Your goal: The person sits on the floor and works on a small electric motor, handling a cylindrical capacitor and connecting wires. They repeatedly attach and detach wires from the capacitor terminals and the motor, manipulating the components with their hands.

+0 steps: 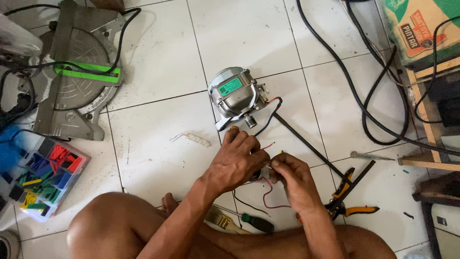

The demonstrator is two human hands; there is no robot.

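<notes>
A grey electric motor [235, 96] with a green label lies on the white tiled floor, red and black wires [269, 117] trailing from it toward me. My left hand [237, 160] is curled over a small dark part just below the motor shaft. My right hand [294, 180] pinches thin wire ends next to the left hand's fingers. More thin red and black wire [268, 199] loops on the floor under both hands. What the left hand covers is mostly hidden.
A mitre saw base [76, 72] sits at top left, a clear box of coloured tubing pieces [45, 177] at left. Orange-handled pliers [352, 201], a green-handled screwdriver [256, 223], a small brush [223, 220] and thick black cables [364, 110] lie around. My bare knees are at the bottom.
</notes>
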